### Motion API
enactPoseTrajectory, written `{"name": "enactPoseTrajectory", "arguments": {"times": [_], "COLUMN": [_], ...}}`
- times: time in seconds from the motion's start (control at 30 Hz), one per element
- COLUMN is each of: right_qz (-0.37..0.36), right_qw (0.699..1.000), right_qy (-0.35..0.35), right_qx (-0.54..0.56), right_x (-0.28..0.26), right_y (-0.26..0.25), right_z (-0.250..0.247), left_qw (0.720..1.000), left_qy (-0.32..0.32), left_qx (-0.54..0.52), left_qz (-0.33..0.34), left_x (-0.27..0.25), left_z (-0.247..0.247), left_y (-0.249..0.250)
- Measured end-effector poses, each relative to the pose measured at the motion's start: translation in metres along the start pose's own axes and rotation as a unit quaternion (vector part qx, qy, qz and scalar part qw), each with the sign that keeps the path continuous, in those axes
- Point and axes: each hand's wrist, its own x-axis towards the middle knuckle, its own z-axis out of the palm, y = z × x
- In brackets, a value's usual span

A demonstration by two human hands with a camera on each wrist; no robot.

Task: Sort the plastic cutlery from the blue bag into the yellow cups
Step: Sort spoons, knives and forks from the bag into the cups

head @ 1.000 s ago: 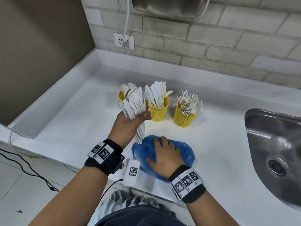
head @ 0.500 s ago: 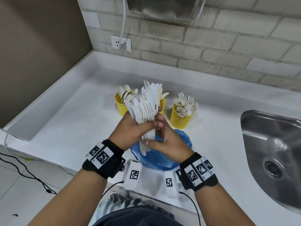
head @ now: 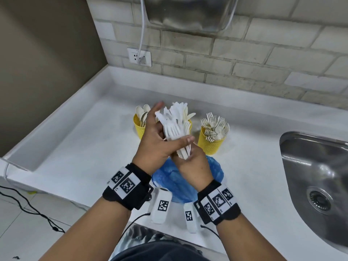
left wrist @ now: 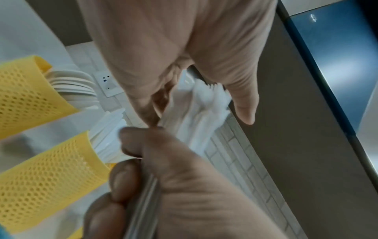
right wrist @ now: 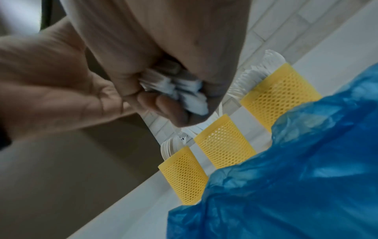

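White plastic forks (head: pixel 174 129), a thick bundle too many to count, stand tines-up at the centre of the head view, above the blue bag (head: pixel 169 178). The right hand (head: pixel 190 162) curls round the handle ends from below. The left hand (head: pixel 156 140) cups the bundle's left side, thumb across the front and fingers mostly straight.

Three yellow mesh cups sit in a row behind: the left cup (head: pixel 138 127) holds spoons, the middle cup (head: pixel 189 127) is mostly hidden behind the bundle, the right cup (head: pixel 211 144) holds forks.

Two black wristbands with square black-and-white code tags show at lower centre; no readable writing. One steel sink (head: pixel 316 178) lies at right, one socket (head: pixel 139 57) at upper left.
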Motion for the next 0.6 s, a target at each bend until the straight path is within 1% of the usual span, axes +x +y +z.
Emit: {"name": "enactPoseTrajectory", "arguments": {"times": [0.03,0.1,0.2,0.3,0.4,0.47,0.57,0.6], "right_qz": [-0.013,-0.022,0.001,0.023,0.047,0.061,0.102,0.112], "right_qw": [1.0,0.998,0.995,0.991,0.985,0.981,0.963,0.959], "right_qy": [-0.008,-0.045,-0.093,-0.12,-0.142,-0.156,-0.207,-0.215], "right_qx": [-0.025,-0.032,0.021,0.054,0.084,0.1,0.137,0.146], "right_x": [0.001,0.001,0.004,0.008,0.013,0.019,0.027,0.029], "right_y": [-0.001,-0.004,-0.01,-0.014,-0.019,-0.017,-0.012,-0.011], "right_z": [0.001,0.004,0.005,0.001,-0.001,0.0,-0.002,-0.003], "left_qw": [1.0,0.997,0.986,0.982,0.978,0.975,0.977,0.977], "left_qy": [0.008,0.025,0.048,0.048,0.077,0.084,0.067,0.062], "left_qx": [0.005,0.042,0.121,0.158,0.173,0.185,0.189,0.192], "left_qz": [0.021,0.066,0.107,0.096,0.089,0.084,0.071,0.067], "left_x": [0.0,0.003,0.013,0.017,0.023,0.03,0.036,0.039], "left_z": [0.001,0.001,0.0,-0.001,-0.002,-0.003,-0.003,-0.002], "left_y": [-0.001,-0.003,-0.004,-0.005,-0.009,-0.012,-0.013,-0.012]}}
